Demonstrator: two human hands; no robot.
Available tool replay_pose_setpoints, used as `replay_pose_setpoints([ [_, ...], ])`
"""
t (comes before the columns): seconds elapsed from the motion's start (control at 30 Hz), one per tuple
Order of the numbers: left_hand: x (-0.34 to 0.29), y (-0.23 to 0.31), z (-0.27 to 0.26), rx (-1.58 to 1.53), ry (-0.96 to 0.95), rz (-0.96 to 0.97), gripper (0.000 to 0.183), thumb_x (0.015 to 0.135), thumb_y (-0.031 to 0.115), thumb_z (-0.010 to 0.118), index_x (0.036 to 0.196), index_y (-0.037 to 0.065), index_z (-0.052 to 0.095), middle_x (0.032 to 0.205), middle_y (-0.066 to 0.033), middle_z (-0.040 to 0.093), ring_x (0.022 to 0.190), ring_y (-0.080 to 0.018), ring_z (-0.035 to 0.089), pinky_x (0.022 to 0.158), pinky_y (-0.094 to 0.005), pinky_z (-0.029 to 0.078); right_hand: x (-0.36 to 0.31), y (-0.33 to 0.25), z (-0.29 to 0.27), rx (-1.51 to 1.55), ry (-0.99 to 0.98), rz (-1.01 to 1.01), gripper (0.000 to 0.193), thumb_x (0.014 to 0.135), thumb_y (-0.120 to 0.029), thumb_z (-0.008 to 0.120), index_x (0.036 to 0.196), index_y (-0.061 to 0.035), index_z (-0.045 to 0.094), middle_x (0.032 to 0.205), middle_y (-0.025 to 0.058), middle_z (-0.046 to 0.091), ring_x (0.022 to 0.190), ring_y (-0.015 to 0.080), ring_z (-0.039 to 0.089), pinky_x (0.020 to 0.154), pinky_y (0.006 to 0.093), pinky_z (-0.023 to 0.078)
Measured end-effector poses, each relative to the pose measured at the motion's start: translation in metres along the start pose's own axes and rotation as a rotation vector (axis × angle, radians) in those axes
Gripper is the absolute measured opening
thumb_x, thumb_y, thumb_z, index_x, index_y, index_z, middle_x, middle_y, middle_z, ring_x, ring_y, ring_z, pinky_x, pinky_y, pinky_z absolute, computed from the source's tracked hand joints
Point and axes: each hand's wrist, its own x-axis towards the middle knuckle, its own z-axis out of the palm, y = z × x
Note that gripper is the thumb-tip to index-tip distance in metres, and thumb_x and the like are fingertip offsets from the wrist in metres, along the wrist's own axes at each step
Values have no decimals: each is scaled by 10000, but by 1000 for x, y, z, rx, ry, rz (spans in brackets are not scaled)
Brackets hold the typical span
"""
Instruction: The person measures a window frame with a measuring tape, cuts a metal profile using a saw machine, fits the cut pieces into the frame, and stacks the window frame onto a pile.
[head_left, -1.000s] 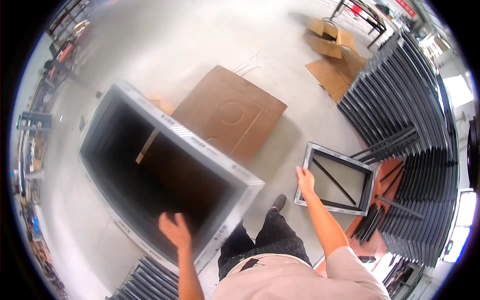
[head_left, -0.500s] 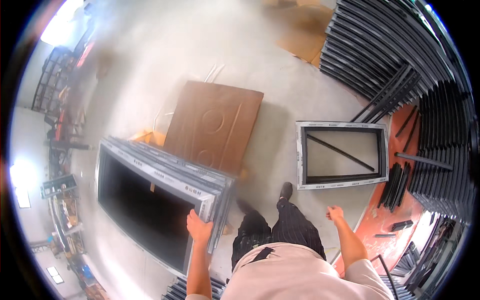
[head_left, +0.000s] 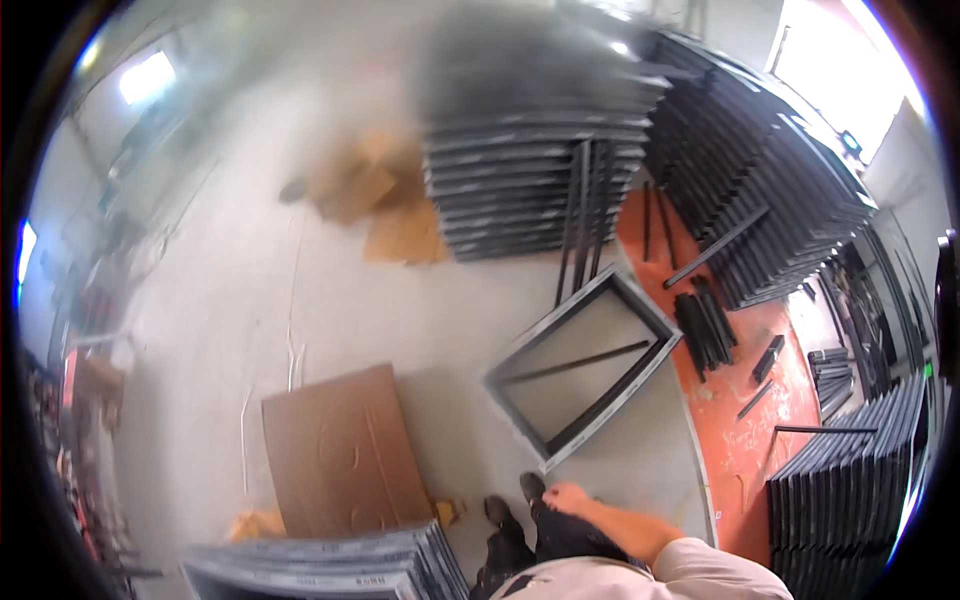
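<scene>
My right hand hangs in front of my trousers, its fingers curled with nothing seen in them. Beyond it a rectangular dark frame with pale printed film lies on the floor, the thing nearest to that hand. A thin black bar runs slantwise across its opening. At the lower edge, left of my legs, stands a stack of film-wrapped frames, partly cut off. My left hand is out of view.
A brown cardboard sheet is beyond the frame stack. Tall piles of dark profiles stand ahead, with more at the right. Short black pieces lie on a red floor strip. Flattened cardboard lies farther off.
My view has swung to the right, so the frame stack and cardboard sit lower. The left hand, which was at the stack's corner, has left the view. The right hand is now before my legs.
</scene>
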Motion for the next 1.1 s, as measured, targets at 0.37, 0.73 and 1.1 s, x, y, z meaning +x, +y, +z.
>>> replay_pose_setpoints([
  [0.37,75,180,-288,-600,303,481,154,853,166,549,847,55,657,679,-34,680,690,-165,674,667,-297,500,-39,148,-10,371,224,100,286,844,-262,585,884,11,661,769,81,677,675,157,649,620,281,526],
  [0.73,26,531,-290,-233,419,1157,245,819,205,595,1042,110,624,977,-111,654,926,-277,608,769,-387,477,-116,345,-81,1270,617,277,196,835,-132,577,939,32,609,746,127,661,592,199,638,548,314,539],
  [1.1,-46,754,-268,-40,61,1485,225,881,285,529,983,115,634,878,-118,656,859,-318,607,738,-410,470,-237,535,-100,1672,961,620,161,841,-136,550,872,21,568,707,139,615,661,285,634,564,413,515],
])
